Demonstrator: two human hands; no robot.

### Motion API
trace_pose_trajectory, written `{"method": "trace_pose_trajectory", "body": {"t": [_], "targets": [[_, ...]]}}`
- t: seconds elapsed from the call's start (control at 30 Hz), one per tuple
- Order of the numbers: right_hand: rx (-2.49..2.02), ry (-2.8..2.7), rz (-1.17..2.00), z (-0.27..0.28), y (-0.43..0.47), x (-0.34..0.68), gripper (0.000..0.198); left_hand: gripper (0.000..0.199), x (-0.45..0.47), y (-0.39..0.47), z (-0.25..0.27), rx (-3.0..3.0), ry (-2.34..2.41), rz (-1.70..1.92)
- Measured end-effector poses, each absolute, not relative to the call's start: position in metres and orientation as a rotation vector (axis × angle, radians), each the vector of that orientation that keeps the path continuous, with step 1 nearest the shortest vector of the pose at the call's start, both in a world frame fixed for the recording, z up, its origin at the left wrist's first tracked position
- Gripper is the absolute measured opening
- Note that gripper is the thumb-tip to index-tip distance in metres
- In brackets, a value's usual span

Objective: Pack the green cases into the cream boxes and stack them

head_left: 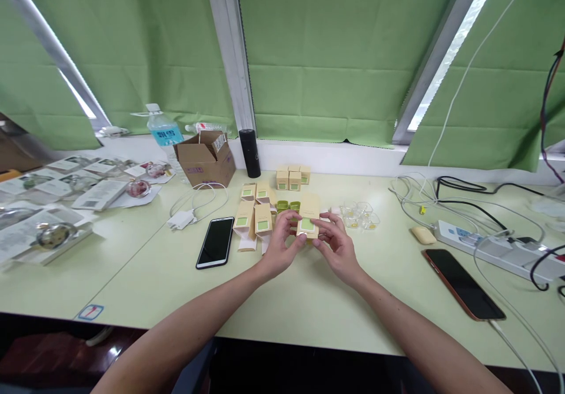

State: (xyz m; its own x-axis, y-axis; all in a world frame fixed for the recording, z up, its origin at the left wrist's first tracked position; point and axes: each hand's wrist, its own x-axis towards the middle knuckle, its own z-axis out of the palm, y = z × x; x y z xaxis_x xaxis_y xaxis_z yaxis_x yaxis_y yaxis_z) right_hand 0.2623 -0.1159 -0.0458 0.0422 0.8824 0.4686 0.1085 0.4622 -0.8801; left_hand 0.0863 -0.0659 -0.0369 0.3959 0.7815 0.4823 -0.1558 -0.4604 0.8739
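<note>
- Beige carton (308, 222): we pinch it between left hand (282, 242) and right hand (336, 245), flap up, unclosed.
- Closed cartons (292, 177): stacked behind.
- Open cartons (253, 217): several left.

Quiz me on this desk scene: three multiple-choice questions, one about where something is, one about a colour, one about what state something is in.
1. Where does the black flask stand?
A. by the window frame, right of the brown carton
B. on the power strip
C. on a phone

2. What colour are the blinds?
A. red
B. green
C. white

3. What is the state of the small box?
A. lying alone, untouched
B. inside the carton
C. held by both hands

Answers:
1 A: the flask stands at the back of the desk, just right of the carton.
2 B: green fabric covers the windows.
3 C: the left hand and right hand both have fingers on it.
</note>
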Motion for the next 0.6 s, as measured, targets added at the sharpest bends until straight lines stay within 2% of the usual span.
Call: {"method": "trace_pose_trajectory", "body": {"t": [0.17, 0.37, 0.6], "targets": [[-0.943, -1.418, 0.744, -0.0455, -0.1169, 0.2615, 0.037, 0.034, 0.0863, -0.0659, -0.0373, 1.699, 0.564, 1.227], [-0.949, -1.416, 0.728, -0.047, -0.1158, 0.2619, 0.037, 0.044, 0.0836, -0.0628, -0.0386, 1.707, 0.475, 1.211], [-0.955, -1.424, 0.719, -0.0473, -0.1149, 0.2623, 0.038, 0.039, 0.0862, -0.0622, -0.0419, 1.691, 0.541, 1.249]]}}
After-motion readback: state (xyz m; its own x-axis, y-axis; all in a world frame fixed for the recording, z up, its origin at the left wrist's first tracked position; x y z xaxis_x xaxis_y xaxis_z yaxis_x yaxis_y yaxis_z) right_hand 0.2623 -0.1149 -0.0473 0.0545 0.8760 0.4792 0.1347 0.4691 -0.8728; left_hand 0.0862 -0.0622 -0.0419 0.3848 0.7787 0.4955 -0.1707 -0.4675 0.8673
